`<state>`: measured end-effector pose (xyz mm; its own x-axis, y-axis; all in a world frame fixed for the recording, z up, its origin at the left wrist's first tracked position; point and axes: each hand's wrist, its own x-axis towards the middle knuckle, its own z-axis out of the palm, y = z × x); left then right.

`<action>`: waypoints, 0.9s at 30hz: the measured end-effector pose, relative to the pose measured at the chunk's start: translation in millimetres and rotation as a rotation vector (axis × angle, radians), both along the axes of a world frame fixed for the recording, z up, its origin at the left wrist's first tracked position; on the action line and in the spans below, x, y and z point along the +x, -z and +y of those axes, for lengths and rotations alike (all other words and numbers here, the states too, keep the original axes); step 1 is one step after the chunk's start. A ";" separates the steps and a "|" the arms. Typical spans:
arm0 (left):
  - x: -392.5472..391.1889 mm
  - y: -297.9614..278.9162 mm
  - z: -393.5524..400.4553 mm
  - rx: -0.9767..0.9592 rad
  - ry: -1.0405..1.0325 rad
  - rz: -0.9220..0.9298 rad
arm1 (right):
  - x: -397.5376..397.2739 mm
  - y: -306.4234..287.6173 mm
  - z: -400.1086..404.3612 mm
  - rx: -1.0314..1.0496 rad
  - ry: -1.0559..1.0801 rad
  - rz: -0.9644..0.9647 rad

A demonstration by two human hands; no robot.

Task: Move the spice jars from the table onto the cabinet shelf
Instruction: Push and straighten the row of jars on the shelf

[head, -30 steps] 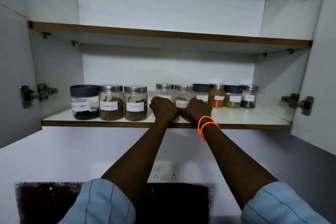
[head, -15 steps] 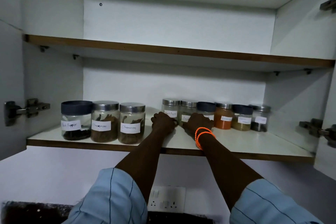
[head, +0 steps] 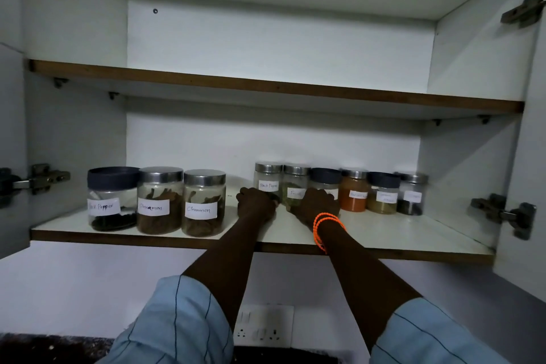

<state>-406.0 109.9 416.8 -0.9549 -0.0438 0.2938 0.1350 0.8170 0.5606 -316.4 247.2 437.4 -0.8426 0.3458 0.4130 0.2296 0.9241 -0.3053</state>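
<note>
Nine labelled clear spice jars stand on the white cabinet shelf [head: 384, 233]; left hand [head: 256, 204] grasps the steel-lidded "Black Pepper" jar [head: 268, 179], right hand [head: 314, 204] the neighbouring steel-lidded jar [head: 295, 182]; counter unseen, remainder unknown.

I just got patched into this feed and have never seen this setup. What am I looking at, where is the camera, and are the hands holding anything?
There is no machine here: a person works with bare hands, and the one camera sits on their head, looking forward into an open wall cabinet. On the lower shelf stand nine spice jars: three large ones at the left, six smaller ones in a row at the back. The left hand is at the base of a small Black Pepper jar; the right hand, with orange bands at the wrist, is at the jar beside it. Whether either hand grips its jar or only touches it cannot be told. The upper shelf shows no jars.
</note>
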 end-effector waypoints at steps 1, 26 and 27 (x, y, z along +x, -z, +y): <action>2.4 2.8 0.7 -0.040 0.006 0.008 | 5.2 0.5 2.5 -0.017 -0.017 -0.005; 203.6 41.0 -175.7 0.354 -0.104 0.975 | 96.7 31.5 -114.9 -0.267 -0.452 0.365; 199.0 39.7 -184.5 0.337 -0.153 0.924 | 100.2 33.8 -126.3 -0.283 -0.454 0.381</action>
<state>-207.0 -74.6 377.1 -0.3348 -0.3649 0.8688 0.5422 0.6795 0.4944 -216.2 120.9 403.6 -0.7428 0.1295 0.6569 -0.3365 0.7760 -0.5335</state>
